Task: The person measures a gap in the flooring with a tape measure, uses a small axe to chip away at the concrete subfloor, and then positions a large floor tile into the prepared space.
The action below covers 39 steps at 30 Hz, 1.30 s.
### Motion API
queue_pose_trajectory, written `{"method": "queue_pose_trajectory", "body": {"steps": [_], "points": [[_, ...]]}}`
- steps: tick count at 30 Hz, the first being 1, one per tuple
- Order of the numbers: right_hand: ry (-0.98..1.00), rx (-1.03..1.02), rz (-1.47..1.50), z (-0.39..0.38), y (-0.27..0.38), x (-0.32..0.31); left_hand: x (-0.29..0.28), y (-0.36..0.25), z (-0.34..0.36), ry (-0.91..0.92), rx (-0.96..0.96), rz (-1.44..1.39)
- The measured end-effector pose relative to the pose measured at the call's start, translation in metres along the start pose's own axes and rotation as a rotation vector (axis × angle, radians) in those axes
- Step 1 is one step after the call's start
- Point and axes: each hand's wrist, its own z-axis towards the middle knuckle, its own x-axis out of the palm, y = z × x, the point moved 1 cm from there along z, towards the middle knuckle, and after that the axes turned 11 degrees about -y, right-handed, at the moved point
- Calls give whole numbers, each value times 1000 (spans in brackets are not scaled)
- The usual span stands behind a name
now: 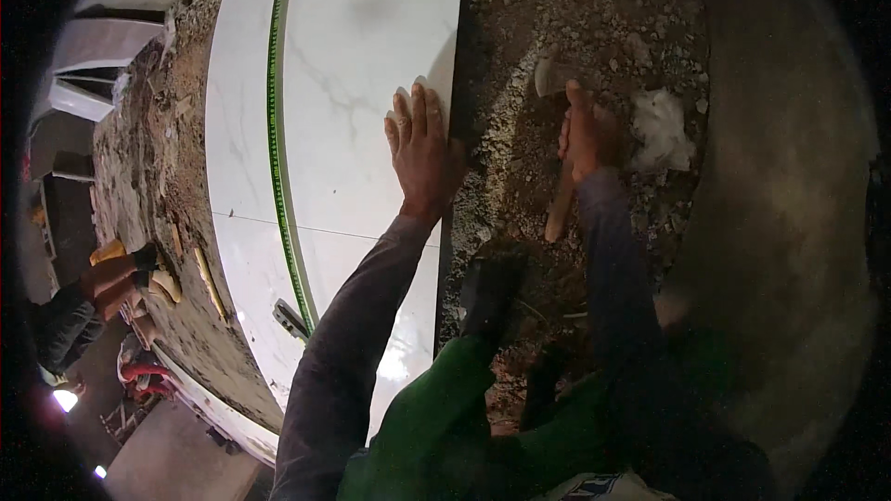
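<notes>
My left hand (pixel 418 153) rests on a large white veined tile (pixel 353 56) near its right edge, fingers extended. A green measuring tape (pixel 276 102) lies stretched along the tile to the left, with a grey case (pixel 288 315) near its lower end; a thin dark line crosses the tile. My right hand (pixel 587 134) grips a wooden-handled tool (pixel 560 204) over the gravel right of the tile; its pale head (pixel 548 77) is too dim to identify exactly.
Rubble (pixel 622 28) with a crumpled white scrap (pixel 661 130) borders a grey concrete surface (pixel 780 204) at right. At left lie wood strips (pixel 209 278) on dirt, white slabs (pixel 102 46), and another person's legs (pixel 107 283); a person in red (pixel 139 371) is farther off.
</notes>
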Motion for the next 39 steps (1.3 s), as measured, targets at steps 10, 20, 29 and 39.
{"method": "queue_pose_trajectory", "body": {"steps": [10,20,29,39], "points": [[-418,-548,-229,-13,-17,-2,-23,33,-10,-5,-186,-156],[-127,-796,-266,-29,-29,31,-23,39,-29,46,-266,84],[97,-1621,-342,-126,13,127,-23,52,-52,71,-209,128],[367,-1594,-785,-105,22,174,-17,49,-46,-18,-171,67]]}}
